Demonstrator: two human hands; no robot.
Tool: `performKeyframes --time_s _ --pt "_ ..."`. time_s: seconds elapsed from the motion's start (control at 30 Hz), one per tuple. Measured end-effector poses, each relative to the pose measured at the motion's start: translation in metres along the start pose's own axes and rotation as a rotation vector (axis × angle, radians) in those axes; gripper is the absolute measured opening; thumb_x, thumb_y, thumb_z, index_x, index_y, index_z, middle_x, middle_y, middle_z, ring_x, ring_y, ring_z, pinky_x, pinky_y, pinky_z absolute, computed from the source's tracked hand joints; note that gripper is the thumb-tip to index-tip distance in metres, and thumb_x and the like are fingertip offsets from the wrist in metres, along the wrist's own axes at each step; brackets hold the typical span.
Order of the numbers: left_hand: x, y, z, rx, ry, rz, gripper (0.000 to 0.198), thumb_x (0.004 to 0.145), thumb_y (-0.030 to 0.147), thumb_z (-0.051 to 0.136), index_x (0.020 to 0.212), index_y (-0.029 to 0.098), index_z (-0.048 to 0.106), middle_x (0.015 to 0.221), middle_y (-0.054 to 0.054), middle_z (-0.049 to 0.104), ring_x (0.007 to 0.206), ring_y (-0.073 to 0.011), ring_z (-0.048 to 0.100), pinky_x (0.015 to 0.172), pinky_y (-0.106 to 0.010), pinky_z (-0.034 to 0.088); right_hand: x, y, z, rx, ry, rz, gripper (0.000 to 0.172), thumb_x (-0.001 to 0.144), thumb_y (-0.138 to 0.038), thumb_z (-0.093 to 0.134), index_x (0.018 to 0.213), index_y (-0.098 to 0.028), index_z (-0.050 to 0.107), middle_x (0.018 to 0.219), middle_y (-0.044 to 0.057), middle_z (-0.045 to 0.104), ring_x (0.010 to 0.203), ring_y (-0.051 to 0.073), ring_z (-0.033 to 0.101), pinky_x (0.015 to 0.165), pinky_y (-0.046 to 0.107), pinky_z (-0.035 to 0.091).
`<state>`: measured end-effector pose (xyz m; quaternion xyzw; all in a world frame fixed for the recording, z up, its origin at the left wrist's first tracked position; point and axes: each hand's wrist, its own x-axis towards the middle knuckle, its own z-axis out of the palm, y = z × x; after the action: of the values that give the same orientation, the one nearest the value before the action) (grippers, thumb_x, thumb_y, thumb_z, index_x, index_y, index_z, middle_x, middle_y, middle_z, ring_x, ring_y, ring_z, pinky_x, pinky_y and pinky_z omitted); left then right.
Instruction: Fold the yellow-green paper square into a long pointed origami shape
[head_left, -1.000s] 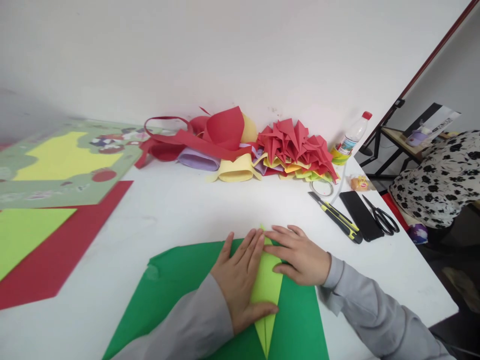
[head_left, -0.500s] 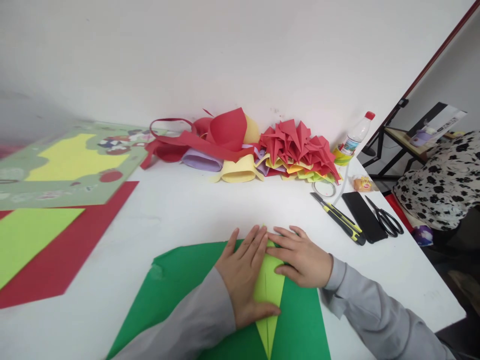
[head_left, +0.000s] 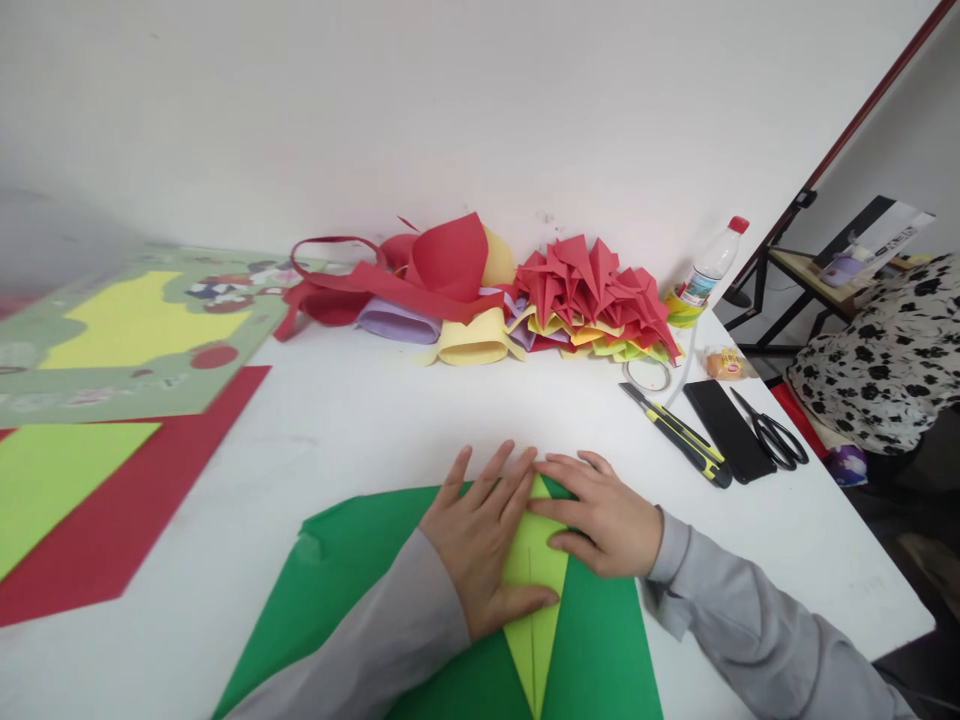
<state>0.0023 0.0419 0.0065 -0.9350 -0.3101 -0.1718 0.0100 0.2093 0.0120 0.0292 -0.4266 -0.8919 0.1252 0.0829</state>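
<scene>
A folded yellow-green paper, narrowing to a point toward me with a crease line down its middle, lies on a large green sheet. My left hand rests flat on its left side, fingers spread and thumb reaching across. On the right edge lies my right hand, fingers stretched out and pressing lightly near the top. The fingertips of both hands come close together at the upper tip, which they partly cover. Neither hand grips anything.
Right of my hands lie a utility knife, a black case, scissors and a tape roll. Behind are folded red papers, rolled papers and a bottle. Red sheets lie left. A person in floral clothing is at right.
My left hand has shifted slightly left with its fingers spread a little wider, showing more of the yellow-green paper. The right hand has barely moved. The view has shifted slightly.
</scene>
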Motion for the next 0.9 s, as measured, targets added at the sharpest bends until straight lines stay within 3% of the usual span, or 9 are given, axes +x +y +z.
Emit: performKeyframes --time_s 0.17,0.5,0.73,0.9 --pt "-0.0005 0.001 0.0001 0.036 -0.033 0.023 0.102 0.071 0.082 0.037 0.132 0.002 0.05 0.141 -0.021 0.046 0.134 -0.0399 0.034 0.113 -0.057 0.001 0.0 -0.0006 -0.0009 0.003 -0.01 -0.004 0.041 0.091 -0.034 0.051 0.13 -0.023 0.051 0.148 0.014 0.036 0.139 0.028 0.026 0.109 0.055 0.02" --pt "0.0014 0.0045 0.0002 0.048 -0.073 -0.038 0.11 0.065 0.088 0.036 0.132 0.002 0.051 0.143 -0.019 0.044 0.136 -0.0464 0.024 0.113 -0.055 0.012 0.0005 -0.0013 -0.0008 0.004 -0.034 0.013 0.042 0.091 -0.034 0.05 0.132 -0.022 0.049 0.149 0.013 0.035 0.14 0.028 0.025 0.111 0.055 0.019" --pt "-0.0022 0.0035 0.0068 0.091 -0.006 -0.04 0.113 0.061 0.09 0.038 0.13 0.002 0.052 0.142 -0.03 0.04 0.136 -0.0474 0.024 0.109 -0.058 0.018 0.0004 -0.0023 -0.0032 0.005 -0.049 0.018 0.042 0.091 -0.034 0.05 0.132 -0.022 0.049 0.149 0.013 0.034 0.14 0.028 0.024 0.111 0.054 0.018" --pt "-0.0018 0.0031 0.0046 0.06 -0.014 -0.01 0.107 0.067 0.087 0.035 0.132 0.003 0.051 0.142 -0.023 0.044 0.136 -0.0433 0.027 0.112 -0.059 0.009 0.0007 -0.0033 -0.0031 0.002 -0.051 0.025 0.042 0.091 -0.034 0.049 0.132 -0.023 0.049 0.149 0.013 0.035 0.14 0.028 0.024 0.111 0.055 0.018"
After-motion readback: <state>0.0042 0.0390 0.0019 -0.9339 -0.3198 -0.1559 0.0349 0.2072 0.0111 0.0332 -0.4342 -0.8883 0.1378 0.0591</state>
